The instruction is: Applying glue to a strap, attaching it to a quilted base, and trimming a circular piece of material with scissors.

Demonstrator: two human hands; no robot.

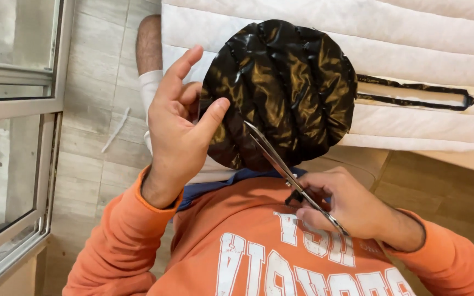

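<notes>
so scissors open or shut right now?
Open: the scissors in the right hand show two blades splayed slightly apart at the edge of the black quilted round piece.

light: even, bright daylight | glare: sheen on black disc | focus: sharp

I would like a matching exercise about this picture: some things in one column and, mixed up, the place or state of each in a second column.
Things:
1. round black quilted piece
2. scissors
3. white padded sheet
4. thin white strip

Places or states:
A. lying on the floor tiles
B. in the right hand, blades at the black edge
C. spread behind, with a long black-edged slot
D. pinched at its edge by the left hand

Pairs: 1-D, 2-B, 3-C, 4-A
</notes>
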